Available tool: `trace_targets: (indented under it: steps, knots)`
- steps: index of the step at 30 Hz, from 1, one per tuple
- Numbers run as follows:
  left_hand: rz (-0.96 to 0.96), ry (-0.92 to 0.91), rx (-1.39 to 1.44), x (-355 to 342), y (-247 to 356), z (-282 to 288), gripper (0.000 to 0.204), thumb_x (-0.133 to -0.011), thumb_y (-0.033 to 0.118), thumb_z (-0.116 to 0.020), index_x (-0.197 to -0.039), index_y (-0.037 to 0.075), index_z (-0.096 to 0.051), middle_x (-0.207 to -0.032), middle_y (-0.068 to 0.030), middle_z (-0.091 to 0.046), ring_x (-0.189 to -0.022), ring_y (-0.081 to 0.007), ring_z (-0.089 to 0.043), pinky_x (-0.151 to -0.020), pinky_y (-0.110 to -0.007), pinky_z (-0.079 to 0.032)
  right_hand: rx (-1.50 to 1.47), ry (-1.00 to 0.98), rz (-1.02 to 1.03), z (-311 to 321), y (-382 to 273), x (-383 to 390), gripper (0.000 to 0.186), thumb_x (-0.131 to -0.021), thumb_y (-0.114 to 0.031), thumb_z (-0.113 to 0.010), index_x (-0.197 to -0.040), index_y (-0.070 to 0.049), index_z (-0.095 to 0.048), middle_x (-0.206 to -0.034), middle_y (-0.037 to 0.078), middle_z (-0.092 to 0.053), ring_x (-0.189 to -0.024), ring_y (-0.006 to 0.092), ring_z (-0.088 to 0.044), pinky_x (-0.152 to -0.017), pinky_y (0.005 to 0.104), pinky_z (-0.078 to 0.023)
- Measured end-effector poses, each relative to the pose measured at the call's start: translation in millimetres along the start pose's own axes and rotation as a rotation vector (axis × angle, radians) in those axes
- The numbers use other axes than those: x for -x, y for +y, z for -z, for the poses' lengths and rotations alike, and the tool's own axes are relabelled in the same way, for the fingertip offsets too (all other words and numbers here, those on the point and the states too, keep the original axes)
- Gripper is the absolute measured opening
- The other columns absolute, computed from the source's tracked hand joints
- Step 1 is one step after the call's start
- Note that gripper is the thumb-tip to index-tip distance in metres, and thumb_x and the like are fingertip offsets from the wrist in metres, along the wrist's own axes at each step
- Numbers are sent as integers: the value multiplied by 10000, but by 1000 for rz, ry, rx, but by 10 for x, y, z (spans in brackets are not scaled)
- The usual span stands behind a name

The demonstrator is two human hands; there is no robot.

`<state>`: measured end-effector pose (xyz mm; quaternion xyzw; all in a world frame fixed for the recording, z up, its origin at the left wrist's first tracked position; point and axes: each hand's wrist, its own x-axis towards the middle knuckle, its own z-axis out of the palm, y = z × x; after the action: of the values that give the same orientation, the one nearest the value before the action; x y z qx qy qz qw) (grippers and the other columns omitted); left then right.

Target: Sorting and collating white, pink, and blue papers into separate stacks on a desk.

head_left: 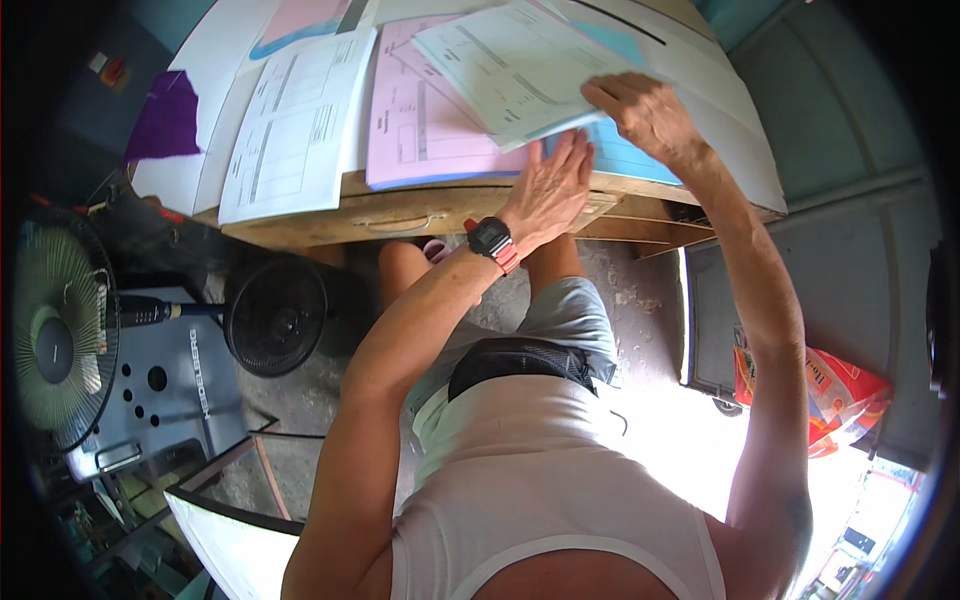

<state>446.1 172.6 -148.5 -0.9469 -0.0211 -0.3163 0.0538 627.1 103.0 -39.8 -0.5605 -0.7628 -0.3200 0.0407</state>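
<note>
My right hand (645, 115) pinches the near right corner of some pale green printed form sheets (500, 75), which lie tilted over other paper. My left hand (555, 185) lies flat with its fingers stretched out at the table's front edge. Its fingertips reach under the lifted edge of the pale sheets, between a stack of pink printed forms (430, 140) and some blue sheets (630, 152). A watch with a red strap (492, 242) is on my left wrist. White printed forms (295, 130) lie left of the pink stack.
The wooden table (370, 218) has a drawer handle and an open shelf below its top. A purple piece (165, 118) hangs at its left corner. On the left stand a fan (55, 345) and a grey machine (200, 390). A red bag (820, 395) is by the right wall.
</note>
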Motion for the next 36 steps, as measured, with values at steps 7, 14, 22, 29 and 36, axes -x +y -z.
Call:
trace_targets:
  steps: [7, 14, 22, 29, 36]
  knots:
    - [-170, 45, 52, -86, 75, -49, 210, -859, 159, -666, -1037, 63, -724, -967, -1, -651, -1003, -193, -597, -833, -432, -452, -135, -143, -407, 116, -177, 1121, 334, -817, 23, -606, -1121, -94, -681, -943, 121, -747, -798, 311, -724, -686, 406, -586]
    - [21, 136, 148, -173, 32, 219, 228, -840, 150, -731, -1054, 71, -741, -999, 1, -709, -976, -202, -623, -834, -427, -458, -169, -117, -354, 541, -623, 974, 351, -944, -272, -673, -1217, -54, -647, -1048, 148, -740, -959, 305, -722, -958, 412, -531]
    - [317, 158, 204, 1207, 27, 781, 317, -851, 116, -773, -1163, 83, -723, -1127, -78, -677, -1005, -273, -617, -881, -405, -507, -281, -285, -604, 366, -517, 1094, 340, -843, 28, -592, -1168, -44, -662, -955, 171, -734, -930, 321, -717, -852, 434, -573]
    - [1595, -473, 354, 4749, -18, 415, 370, -1015, 336, -591, -1066, -17, -693, -1044, -249, -684, -964, -400, -657, -892, -465, -510, -420, -224, -643, 408, -418, 963, 266, -906, 7, -598, -1154, -45, -682, -841, 201, -708, -792, 369, -707, -734, 447, -576]
    - [1566, -495, 423, 5204, 26, 59, 341, -1004, 300, -580, -1144, 4, -671, -1124, -246, -674, -1031, -383, -640, -942, -454, -498, -507, -385, -800, 438, -272, 862, 225, -975, -67, -593, -1168, 24, -663, -675, 257, -580, -653, 447, -603, -637, 462, -476]
